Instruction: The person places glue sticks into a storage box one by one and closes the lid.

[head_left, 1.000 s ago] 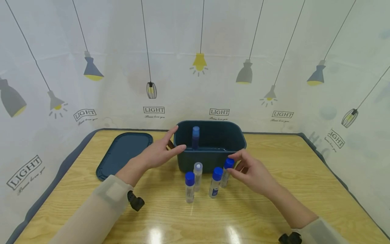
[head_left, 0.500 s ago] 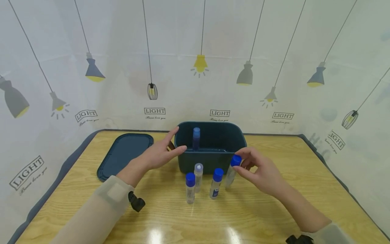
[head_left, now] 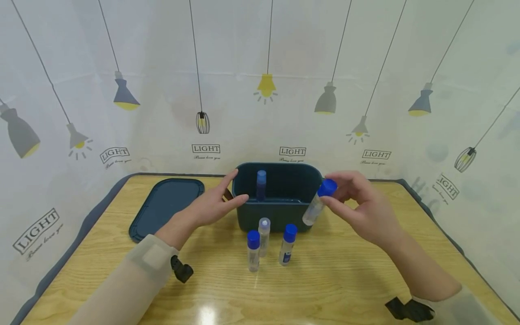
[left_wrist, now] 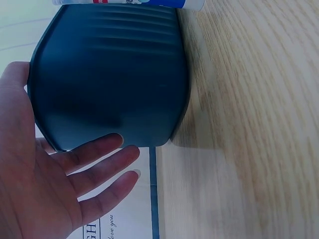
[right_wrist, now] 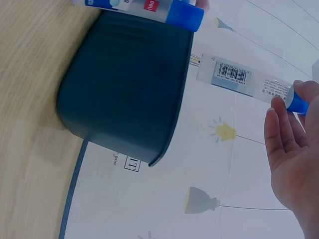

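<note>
A dark blue bin (head_left: 280, 216) stands at the middle of the table's far side. My left hand (head_left: 209, 204) rests at its left end, thumb on the front rim and fingers spread along the side. My right hand (head_left: 365, 210) pinches the blue cap of a clear glue tube (head_left: 313, 210). That tube hangs tilted in front of the bin's right end, off the table; the right wrist view shows its barcode label (right_wrist: 232, 73). Two blue-capped glue tubes, one on the left (head_left: 253, 253) and one on the right (head_left: 287, 246), stand upright before the bin, beside a tube with a clear top (head_left: 264, 237).
Inside the bin, another blue-topped tube (head_left: 261, 185) stands upright near the left end. A dark blue lid (head_left: 168, 205) lies flat on the wooden table (head_left: 325, 289) to the left. Behind the table hangs a pale sheet (head_left: 231, 90) printed with lamps.
The right hand has lifted its glue tube off the table, up and to the right, and the tube now tilts. The left hand stays on the bin.
</note>
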{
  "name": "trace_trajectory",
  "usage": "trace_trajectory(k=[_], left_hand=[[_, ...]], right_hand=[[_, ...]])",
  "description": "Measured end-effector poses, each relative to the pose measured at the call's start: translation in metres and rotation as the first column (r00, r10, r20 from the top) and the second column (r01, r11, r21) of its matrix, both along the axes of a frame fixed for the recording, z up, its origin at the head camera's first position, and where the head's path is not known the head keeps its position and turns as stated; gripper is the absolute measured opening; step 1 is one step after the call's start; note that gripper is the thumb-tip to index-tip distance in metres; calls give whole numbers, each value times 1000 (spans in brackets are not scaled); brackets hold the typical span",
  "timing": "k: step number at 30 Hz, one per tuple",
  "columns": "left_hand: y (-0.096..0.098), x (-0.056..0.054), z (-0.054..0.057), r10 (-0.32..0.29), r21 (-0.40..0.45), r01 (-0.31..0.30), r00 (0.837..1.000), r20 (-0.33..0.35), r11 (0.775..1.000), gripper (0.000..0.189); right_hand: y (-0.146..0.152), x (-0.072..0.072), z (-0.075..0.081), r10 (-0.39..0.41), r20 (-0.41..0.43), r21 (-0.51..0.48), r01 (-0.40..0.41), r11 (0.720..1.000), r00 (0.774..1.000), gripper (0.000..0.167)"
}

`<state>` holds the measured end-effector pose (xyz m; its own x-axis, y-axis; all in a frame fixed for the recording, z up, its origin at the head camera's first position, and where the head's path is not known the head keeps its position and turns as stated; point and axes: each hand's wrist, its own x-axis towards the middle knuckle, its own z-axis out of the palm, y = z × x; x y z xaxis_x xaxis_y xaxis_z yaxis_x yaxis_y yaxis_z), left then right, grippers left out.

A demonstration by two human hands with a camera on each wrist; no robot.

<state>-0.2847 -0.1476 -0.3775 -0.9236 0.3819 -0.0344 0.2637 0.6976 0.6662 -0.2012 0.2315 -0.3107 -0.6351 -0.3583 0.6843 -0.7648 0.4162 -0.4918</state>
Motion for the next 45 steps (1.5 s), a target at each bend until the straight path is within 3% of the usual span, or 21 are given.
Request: trace_trajectory(k=[7,16,22,35,45], left_hand=[[1,1,1,-1,5,1,1000,5,1000,98],[1,0,0,-9,9,10,1000,-8,1000,98],[1,0,0,-5,11,5,1000,-4,1000,98],[1,1,1,7,5,-7,1000,-4,1000,98],[1,0,2,-4,2,4,1000,-8,1000,98]], right_hand=[[-6,-5,15,-41,-29,-10,40,999,999,56],[-11,-18,19,-101,29,-60,103,993,994,46],[-12,-33,12,-125,99,-79,133,988,987,41],[-21,-67,-10,-198,255,12,201,979,946,41],[-35,-94,-24,-228,282,126,200,972,932,42]])
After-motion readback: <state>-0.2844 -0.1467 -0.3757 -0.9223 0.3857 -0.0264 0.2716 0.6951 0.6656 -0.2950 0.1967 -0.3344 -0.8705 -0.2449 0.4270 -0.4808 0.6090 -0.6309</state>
